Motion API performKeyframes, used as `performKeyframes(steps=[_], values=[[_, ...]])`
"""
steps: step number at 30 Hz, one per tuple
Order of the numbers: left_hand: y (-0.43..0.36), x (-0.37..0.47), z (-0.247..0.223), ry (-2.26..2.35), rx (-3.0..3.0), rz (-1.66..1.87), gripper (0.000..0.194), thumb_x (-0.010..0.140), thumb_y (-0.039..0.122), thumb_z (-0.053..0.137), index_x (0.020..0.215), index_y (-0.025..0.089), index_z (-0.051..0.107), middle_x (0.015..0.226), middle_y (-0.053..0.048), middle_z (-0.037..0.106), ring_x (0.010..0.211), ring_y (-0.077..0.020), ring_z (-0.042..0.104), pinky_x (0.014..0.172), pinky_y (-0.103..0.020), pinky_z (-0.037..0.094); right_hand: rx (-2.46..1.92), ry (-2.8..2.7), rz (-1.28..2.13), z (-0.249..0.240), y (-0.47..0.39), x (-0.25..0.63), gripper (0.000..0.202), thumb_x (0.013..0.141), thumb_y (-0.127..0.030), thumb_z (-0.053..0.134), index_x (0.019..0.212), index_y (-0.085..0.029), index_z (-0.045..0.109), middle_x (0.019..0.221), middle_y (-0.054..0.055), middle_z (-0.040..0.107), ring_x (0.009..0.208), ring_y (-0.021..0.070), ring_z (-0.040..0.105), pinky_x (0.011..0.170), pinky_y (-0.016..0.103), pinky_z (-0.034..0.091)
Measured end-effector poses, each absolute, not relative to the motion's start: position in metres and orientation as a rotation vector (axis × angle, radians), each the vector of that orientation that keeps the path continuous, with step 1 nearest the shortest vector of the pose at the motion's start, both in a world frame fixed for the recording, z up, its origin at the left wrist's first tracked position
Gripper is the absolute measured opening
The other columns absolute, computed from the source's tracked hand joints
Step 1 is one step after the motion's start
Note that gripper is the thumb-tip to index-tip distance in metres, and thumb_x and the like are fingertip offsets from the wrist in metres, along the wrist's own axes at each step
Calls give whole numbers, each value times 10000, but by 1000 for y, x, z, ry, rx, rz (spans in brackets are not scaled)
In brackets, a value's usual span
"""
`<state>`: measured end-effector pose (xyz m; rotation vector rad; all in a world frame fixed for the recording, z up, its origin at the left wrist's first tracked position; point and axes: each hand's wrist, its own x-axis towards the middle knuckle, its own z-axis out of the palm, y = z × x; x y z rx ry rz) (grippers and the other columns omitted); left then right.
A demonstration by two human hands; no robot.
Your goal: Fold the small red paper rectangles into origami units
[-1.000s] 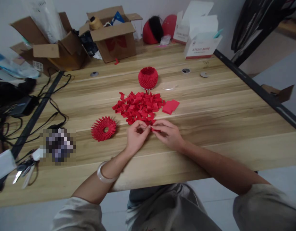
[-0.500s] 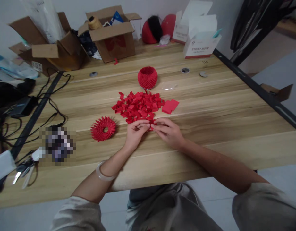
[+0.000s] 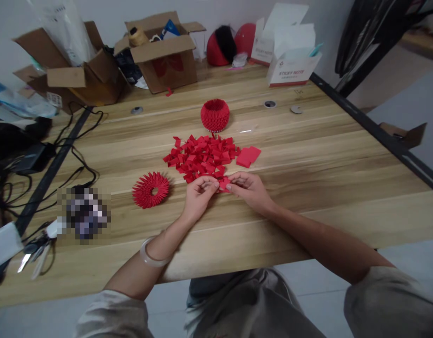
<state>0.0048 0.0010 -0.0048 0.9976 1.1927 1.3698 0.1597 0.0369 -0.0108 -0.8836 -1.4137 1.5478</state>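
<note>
Between my two hands is a small piece of red paper [image 3: 224,183], partly covered by the fingers. My left hand [image 3: 201,195] pinches its left side. My right hand [image 3: 249,190] pinches the right side, thumb toward me. Just beyond lies a pile of folded red paper pieces [image 3: 202,155]. A short stack of flat red paper [image 3: 248,156] rests to the right of the pile. On the left sits a spiky red paper ring [image 3: 150,190] with a hole in its middle. Behind the pile stands a round red paper bowl [image 3: 215,115] built of many folded pieces.
Open cardboard boxes [image 3: 163,63] stand along the back wall, with white sticky note boxes [image 3: 290,70] at the back right. Black cables [image 3: 73,150] and keys [image 3: 40,249] lie on the left. The wooden table's [image 3: 307,202] front edge is close to my body.
My right hand's fingers have shifted slightly right, so more of the red paper shows between the hands. The pile, ring and bowl stay where they were.
</note>
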Motion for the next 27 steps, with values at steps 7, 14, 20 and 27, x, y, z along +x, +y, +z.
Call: performKeyframes(steps=[7,14,20,27], values=[[0,3,-6,1226,1099,1298,175,646,241,719,760,118,669,649,-38,693,595,-122,627,639,-246,494,-892,-1358,1698,-12,41,161,192,635,-262,719,752,-138,631,671,14,661,603,93,584,546,202,442],[-1,3,-4,1281,1133,1299,127,633,207,710,709,115,666,622,-31,683,554,-110,605,585,-227,474,-938,-1418,1693,-5,43,163,177,690,-291,672,766,-131,659,621,-1,636,526,64,528,530,198,433],[-1,4,-1,1246,1117,1243,129,642,227,699,678,118,638,564,-21,664,518,-109,607,542,-211,467,-921,-1510,1690,-2,44,164,136,704,-259,662,715,-129,623,575,-3,635,512,73,565,520,193,454],[2,0,0,1166,1108,1192,162,615,217,731,688,115,628,552,-11,653,494,-104,610,527,-203,486,-790,-1592,1676,-3,45,167,147,738,-274,650,751,-131,615,600,10,660,519,94,620,518,203,512]])
